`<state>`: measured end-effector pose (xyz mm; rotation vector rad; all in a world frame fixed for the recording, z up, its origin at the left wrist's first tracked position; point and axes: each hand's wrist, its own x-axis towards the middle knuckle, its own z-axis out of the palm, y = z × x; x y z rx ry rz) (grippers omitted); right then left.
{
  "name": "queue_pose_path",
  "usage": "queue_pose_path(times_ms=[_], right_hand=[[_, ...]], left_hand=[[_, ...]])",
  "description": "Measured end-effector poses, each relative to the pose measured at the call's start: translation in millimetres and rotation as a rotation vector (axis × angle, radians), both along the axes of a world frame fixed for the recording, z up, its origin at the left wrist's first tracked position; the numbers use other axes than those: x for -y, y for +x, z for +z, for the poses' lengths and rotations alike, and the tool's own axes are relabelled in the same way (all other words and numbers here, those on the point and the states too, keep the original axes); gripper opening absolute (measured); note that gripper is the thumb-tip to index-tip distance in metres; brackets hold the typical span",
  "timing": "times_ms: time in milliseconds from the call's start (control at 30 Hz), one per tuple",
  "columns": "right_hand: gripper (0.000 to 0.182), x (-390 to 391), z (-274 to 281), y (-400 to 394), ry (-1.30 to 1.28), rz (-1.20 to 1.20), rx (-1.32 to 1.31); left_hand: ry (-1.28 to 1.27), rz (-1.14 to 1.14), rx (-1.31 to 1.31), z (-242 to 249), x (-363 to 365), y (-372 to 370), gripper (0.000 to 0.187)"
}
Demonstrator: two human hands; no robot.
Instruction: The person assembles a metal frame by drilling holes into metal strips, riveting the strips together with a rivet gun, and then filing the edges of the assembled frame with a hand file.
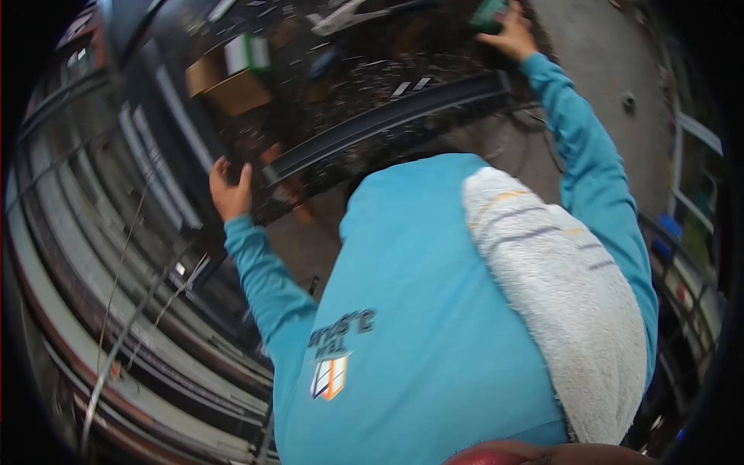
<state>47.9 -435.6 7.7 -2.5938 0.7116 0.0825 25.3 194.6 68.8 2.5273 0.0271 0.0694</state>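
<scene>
My left hand point(231, 191) is empty, its thumb and fingers apart, just left of the near end of a long dark metal profile point(387, 118). This grooved bar lies slantwise along the front of the cluttered workbench point(349, 85). At the top right, my right hand point(513, 37) is closed around a dark green object point(489, 14). That object is cut off by the frame's upper edge and slightly blurred, so I cannot tell its kind. The far end of the profile is below and left of this hand.
An open cardboard box point(236, 89) holds a green-and-white carton point(248, 54). A tool with pale handles point(345, 17) lies at the back among scattered scraps. Racked long profiles point(116, 287) fill the left side. A white towel point(554, 287) hangs over my shoulder.
</scene>
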Motion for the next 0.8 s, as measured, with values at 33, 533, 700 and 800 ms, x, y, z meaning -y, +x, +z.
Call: queue_pose_path(times_ms=[33, 533, 700, 800], right_hand=[[0.102, 14, -30, -4, -0.089, 0.093, 0.163], [0.126, 21, -20, -15, 0.037, 0.031, 0.098], [0.124, 60, -25, -19, 0.486, 0.022, 0.23], [0.124, 62, -24, -22, 0.505, 0.023, 0.233]], left_hand=[[0.082, 0.132, -0.005, 1, -17, 11, 0.054], [0.36, -0.773, -0.143, -7, 187, 1, 0.072], [0.162, -0.747, -0.309, -31, 176, 1, 0.064], [-0.028, -0.712, -0.558, 21, 160, 22, 0.058]])
